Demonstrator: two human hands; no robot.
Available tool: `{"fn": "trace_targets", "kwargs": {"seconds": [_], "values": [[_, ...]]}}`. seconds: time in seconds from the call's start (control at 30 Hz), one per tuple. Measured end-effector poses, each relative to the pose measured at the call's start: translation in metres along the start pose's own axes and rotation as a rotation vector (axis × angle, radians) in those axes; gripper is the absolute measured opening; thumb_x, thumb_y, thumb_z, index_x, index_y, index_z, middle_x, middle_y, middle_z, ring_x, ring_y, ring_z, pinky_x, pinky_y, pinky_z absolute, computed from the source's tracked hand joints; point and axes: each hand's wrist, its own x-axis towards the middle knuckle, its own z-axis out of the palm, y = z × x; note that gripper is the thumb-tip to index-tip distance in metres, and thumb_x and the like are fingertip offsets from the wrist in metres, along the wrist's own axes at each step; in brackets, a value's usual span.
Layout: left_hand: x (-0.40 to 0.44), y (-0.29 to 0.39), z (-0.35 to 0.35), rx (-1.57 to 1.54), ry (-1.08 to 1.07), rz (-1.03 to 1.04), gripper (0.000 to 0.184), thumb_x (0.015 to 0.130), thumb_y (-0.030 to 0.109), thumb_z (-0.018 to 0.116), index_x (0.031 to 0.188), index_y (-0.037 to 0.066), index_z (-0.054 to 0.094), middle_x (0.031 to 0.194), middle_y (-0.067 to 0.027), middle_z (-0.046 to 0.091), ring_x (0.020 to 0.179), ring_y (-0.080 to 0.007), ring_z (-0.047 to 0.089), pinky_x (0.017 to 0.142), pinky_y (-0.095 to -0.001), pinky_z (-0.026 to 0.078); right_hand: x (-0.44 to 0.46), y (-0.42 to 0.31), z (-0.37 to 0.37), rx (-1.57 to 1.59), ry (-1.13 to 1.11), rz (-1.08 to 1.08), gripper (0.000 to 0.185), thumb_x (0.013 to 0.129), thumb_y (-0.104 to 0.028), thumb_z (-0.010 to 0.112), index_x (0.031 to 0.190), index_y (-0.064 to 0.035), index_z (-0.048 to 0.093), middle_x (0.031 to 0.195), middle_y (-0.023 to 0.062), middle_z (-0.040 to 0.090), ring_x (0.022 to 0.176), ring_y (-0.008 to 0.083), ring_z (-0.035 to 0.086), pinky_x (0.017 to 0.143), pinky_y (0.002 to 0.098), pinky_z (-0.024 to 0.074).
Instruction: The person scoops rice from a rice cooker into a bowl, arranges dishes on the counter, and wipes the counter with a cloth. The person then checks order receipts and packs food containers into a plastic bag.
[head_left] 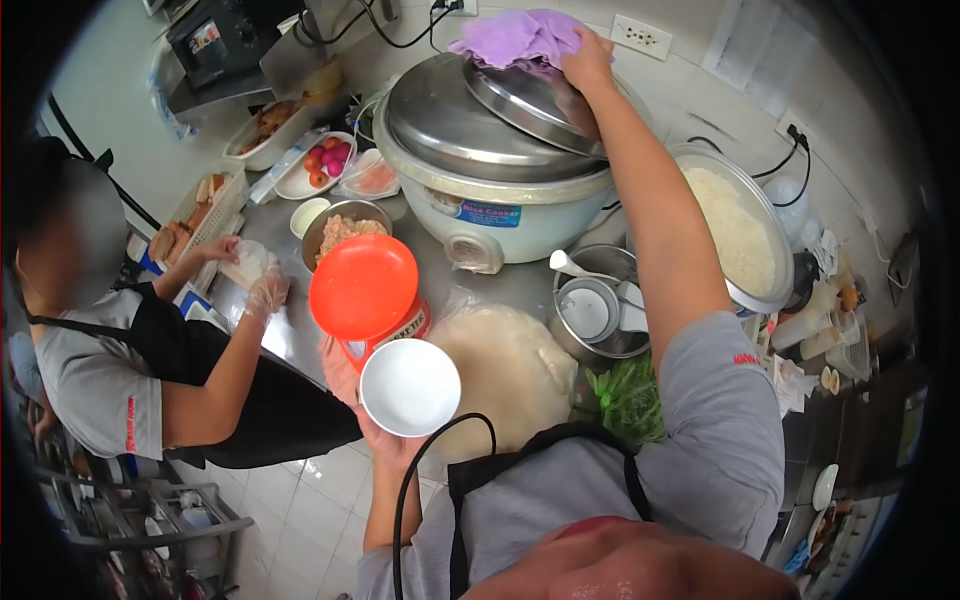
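My left hand is closed on the rim side of a white bowl, whose inside faces up and shows nothing in it. Just beyond the bowl is an orange-red kitchen scale with a round pan. My right hand reaches far forward, its fingers closed on a purple cloth. That cloth lies at the back edge of a steel lid, which rests tilted over the large rice cooker. Part of the fingers is hidden by the cloth.
A co-worker at left handles something white. Around the counter are a bowl of minced meat, a tray of tomatoes and onions, a bag of pale food, a pot with scoops, green leaves and a rice tub.
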Motion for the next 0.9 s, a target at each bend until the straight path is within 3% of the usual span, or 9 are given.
{"fn": "trace_targets", "kwargs": {"seconds": [0.1,0.2,0.3,0.4,0.53,0.63,0.73,0.83,0.9], "values": [[-0.008,0.006,-0.031,-0.085,0.021,-0.005,0.082,0.066,0.062,0.052,0.127,0.015,0.023,0.126,-0.0149,0.030,0.108,-0.0404,0.037,0.074,-0.0519,0.044,-0.016,-0.030,0.001,-0.118,-0.014,-0.001,0.038,0.069,-0.011,0.049,0.107,-0.0084,0.049,0.115,0.0182,0.040,0.095,0.0330,0.049,0.083,0.0366,0.0409],[-0.009,0.012,-0.045,-0.105,0.016,-0.007,0.084,0.065,0.061,0.053,0.128,0.015,0.022,0.128,-0.0169,0.026,0.107,-0.0453,0.035,0.077,-0.0539,0.042,0.002,-0.006,0.024,-0.290,-0.182,-0.141,0.055,0.071,-0.026,0.054,0.122,-0.0123,0.036,0.124,0.0172,0.033,0.114,0.0334,0.033,0.093,0.0379,0.0306],[-0.007,0.012,-0.033,-0.097,0.118,0.029,0.084,0.065,0.060,0.055,0.128,0.016,0.021,0.128,-0.0161,0.026,0.109,-0.0455,0.033,0.078,-0.0554,0.041,-0.047,-0.068,-0.052,-0.332,-0.209,-0.080,0.055,0.072,-0.023,0.053,0.122,-0.0065,0.035,0.119,0.0206,0.037,0.108,0.0338,0.036,0.091,0.0422,0.0313],[-0.002,0.010,-0.013,-0.047,0.059,0.077,0.084,0.065,0.058,0.057,0.128,0.016,0.020,0.128,-0.0139,0.027,0.110,-0.0436,0.033,0.079,-0.0563,0.041,-0.070,-0.054,-0.089,-0.322,-0.002,-0.405,0.052,0.074,-0.017,0.051,0.121,-0.0027,0.035,0.102,0.0199,0.050,0.085,0.0266,0.053,0.072,0.0361,0.0446],[0.000,0.008,0.008,-0.017,-0.048,0.028,0.085,0.065,0.057,0.057,0.128,0.017,0.017,0.128,-0.0114,0.025,0.110,-0.0408,0.035,0.080,-0.0566,0.041,-0.156,-0.009,-0.131,-0.463,-0.696,-0.308,0.020,0.072,-0.016,0.046,0.084,-0.0064,0.058,0.084,0.0150,0.058,0.083,0.0285,0.056,0.069,0.0416,0.0441],[0.007,0.002,0.008,-0.089,-0.122,-0.091,0.079,0.067,0.056,0.056,0.127,0.018,0.020,0.124,-0.0109,0.029,0.102,-0.0399,0.041,0.070,-0.0517,0.048,-0.217,0.040,-0.132,-0.549,-1.145,-0.192,0.024,0.072,-0.022,0.051,0.089,-0.0059,0.056,0.085,0.0148,0.058,0.083,0.0285,0.056,0.068,0.0406,0.0443],[0.007,-0.006,0.025,-0.097,-0.130,-0.172,0.075,0.068,0.058,0.053,0.124,0.018,0.025,0.118,-0.0108,0.037,0.088,-0.0397,0.049,0.060,-0.0463,0.051,-0.228,0.035,-0.132,-0.472,-1.073,-0.083,0.033,0.070,-0.026,0.058,0.096,-0.0067,0.052,0.085,0.0134,0.057,0.081,0.0295,0.055,0.070,0.0394,0.0434],[0.002,-0.014,0.058,0.186,-0.071,-0.123,0.077,0.065,0.060,0.054,0.124,0.016,0.029,0.120,-0.0092,0.038,0.097,-0.0340,0.046,0.067,-0.0455,0.047,-0.244,0.009,-0.126,-0.517,-1.049,-0.177,0.042,0.068,-0.027,0.062,0.105,-0.0095,0.048,0.097,0.0124,0.054,0.085,0.0300,0.054,0.071,0.0391,0.0434],[-0.002,-0.019,0.054,0.182,-0.096,-0.162,0.079,0.065,0.060,0.055,0.124,0.015,0.030,0.122,-0.0087,0.037,0.104,-0.0317,0.043,0.072,-0.0460,0.045,-0.257,-0.002,-0.117,-0.453,-0.983,-0.250,0.041,0.068,-0.027,0.063,0.103,-0.0104,0.048,0.106,0.0108,0.048,0.090,0.0307,0.052,0.072,0.0397,0.0430]]}}
